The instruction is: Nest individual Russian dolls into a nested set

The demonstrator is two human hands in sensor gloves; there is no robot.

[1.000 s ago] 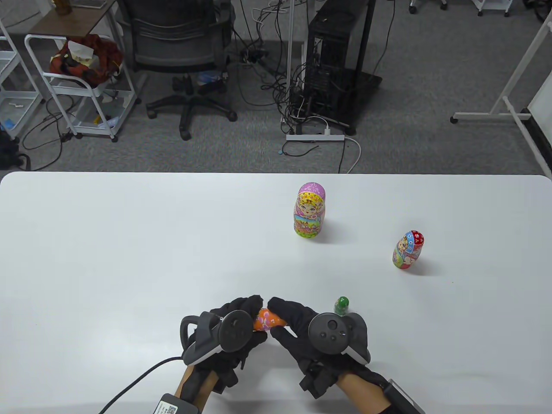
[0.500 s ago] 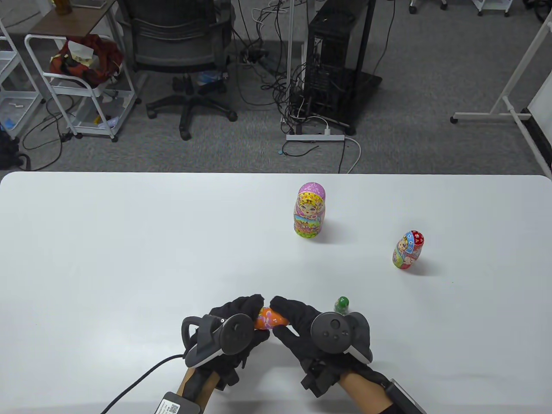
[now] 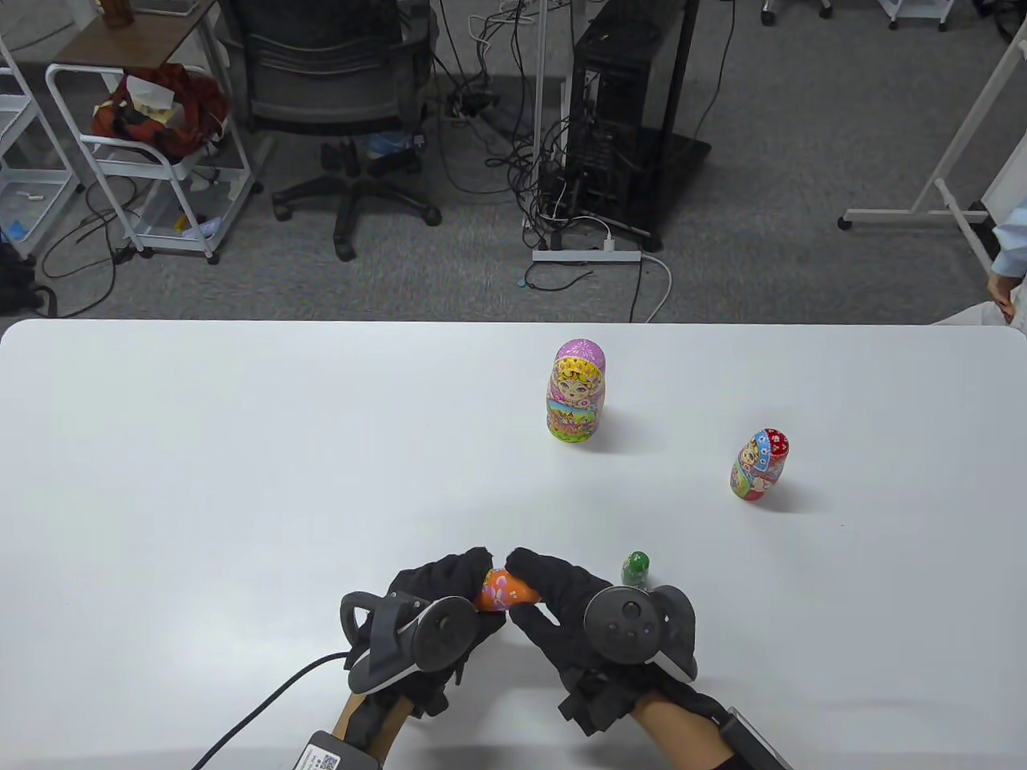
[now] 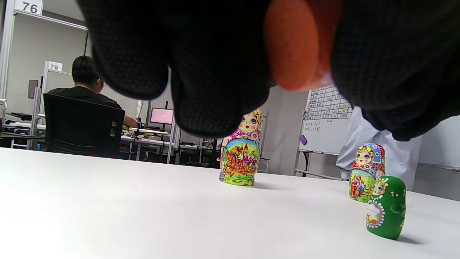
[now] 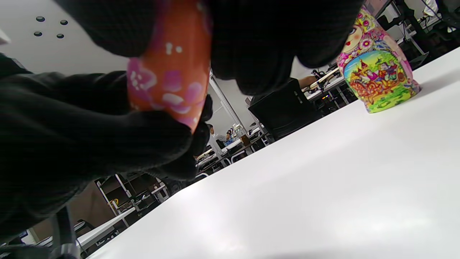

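Observation:
Both hands grip one small orange doll (image 3: pixel 504 591) with pink flowers, held above the table's front middle. My left hand (image 3: pixel 449 589) holds its left end and my right hand (image 3: pixel 545 589) holds its right end. The orange doll also shows in the left wrist view (image 4: pixel 294 50) and the right wrist view (image 5: pixel 169 68). A tiny green doll (image 3: pixel 635 568) stands just right of my right hand, also in the left wrist view (image 4: pixel 386 207). A large pink-headed doll (image 3: pixel 576 391) stands further back. A red-and-blue doll (image 3: pixel 758 465) stands at the right.
The white table (image 3: pixel 241 481) carries only the dolls. A black cable (image 3: pixel 257 706) trails from my left wrist to the front edge. Beyond the far edge are an office chair (image 3: pixel 337 96), a computer tower (image 3: pixel 634 120) and a person's arm (image 3: pixel 1007 273) at the right.
Both hands have shifted slightly right and towards me with the orange doll still between them. A person's arm has come into view at the far right edge.

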